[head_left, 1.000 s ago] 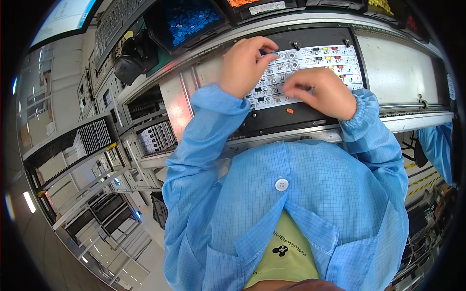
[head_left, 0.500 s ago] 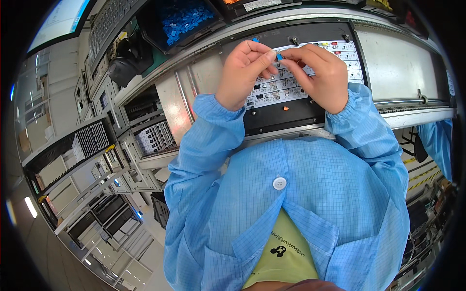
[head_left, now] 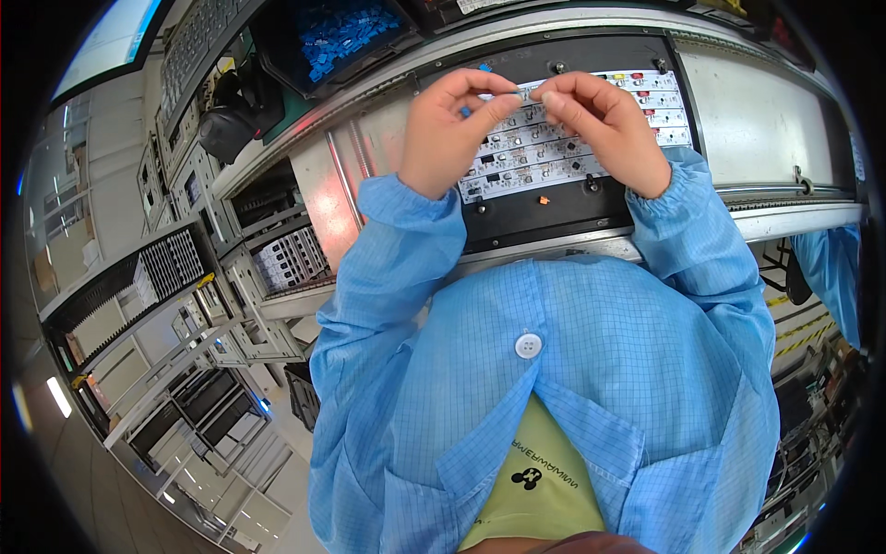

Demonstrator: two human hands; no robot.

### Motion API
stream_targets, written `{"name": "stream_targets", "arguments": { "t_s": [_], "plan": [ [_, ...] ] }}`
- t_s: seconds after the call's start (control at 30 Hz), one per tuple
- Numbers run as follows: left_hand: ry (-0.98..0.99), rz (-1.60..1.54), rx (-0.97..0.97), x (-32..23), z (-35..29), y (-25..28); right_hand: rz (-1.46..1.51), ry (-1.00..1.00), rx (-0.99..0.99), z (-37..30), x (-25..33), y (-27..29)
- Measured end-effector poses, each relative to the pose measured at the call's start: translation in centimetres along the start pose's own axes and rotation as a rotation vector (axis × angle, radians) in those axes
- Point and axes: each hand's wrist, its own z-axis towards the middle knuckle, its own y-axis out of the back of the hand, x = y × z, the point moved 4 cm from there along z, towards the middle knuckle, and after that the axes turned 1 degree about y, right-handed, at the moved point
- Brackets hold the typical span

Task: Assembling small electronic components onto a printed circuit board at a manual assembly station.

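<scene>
My left hand (head_left: pixel 445 129) and my right hand (head_left: pixel 604 118) meet fingertip to fingertip over the far edge of a row of white circuit boards (head_left: pixel 544 173). The thumb and index finger of the left pinch a small blue connector (head_left: pixel 520 95), mostly covered by the fingertips. Another bit of blue (head_left: pixel 466 111) shows below the left fingers; whether it is held or lies on the board, I cannot tell. The right thumb and fingers are bent together beside the connector, and what they grip is hidden. The boards carry small black, white, red and yellow components and sit in a black fixture (head_left: pixel 517 223).
A loose orange part (head_left: pixel 544 199) lies on the fixture's near strip, a blue one (head_left: pixel 484 67) on its far strip. Beyond the metal rail (head_left: pixel 480 49) stands a black bin of blue connectors (head_left: pixel 346 37). A scanner-like black device (head_left: pixel 226 129) and a keyboard (head_left: pixel 203 51) are at left.
Both hands have shifted slightly away from me toward the boards' far edge. The blue connector, plainly visible between the fingertips before, is now mostly covered.
</scene>
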Motion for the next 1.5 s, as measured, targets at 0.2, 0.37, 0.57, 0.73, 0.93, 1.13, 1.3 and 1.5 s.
{"name": "stream_targets", "arguments": {
  "t_s": [0.2, 0.37, 0.57, 0.73, 0.93, 1.13, 1.3, 1.5],
  "plan": [
    [0.084, 0.471, -0.138, -0.7, 0.0, 0.9, -0.028, 0.022, -0.065, 0.3, -0.1, 1.1],
    [-0.290, 0.799, -0.187, -0.6, 0.1, 0.0, -0.122, 0.088, -0.083, 0.2, 0.0, 1.0],
    [-0.267, 0.870, -0.191, -0.6, 0.3, -0.8, -0.059, 0.042, -0.134, 0.4, -0.8, 1.9],
    [-0.287, 0.908, -0.202, -0.5, 0.3, -0.9, -0.013, 0.020, -0.088, 0.4, -0.9, 1.8],
    [-0.352, 0.914, -0.193, -0.2, 0.4, -0.8, -0.033, -0.010, -0.062, 0.2, -0.5, 1.3],
    [-0.342, 0.944, -0.158, -0.4, 0.4, -0.7, -0.200, 0.158, -0.082, 0.6, -0.9, 1.3],
    [-0.223, 0.854, -0.087, -1.6, -0.7, -1.2, -0.806, 0.511, -0.195, 1.4, 1.5, 1.3],
    [-0.122, 0.281, -0.094, 0.9, -1.0, 0.4, -1.018, 0.625, -0.079, 2.9, 2.3, 0.7]
  ]
}}
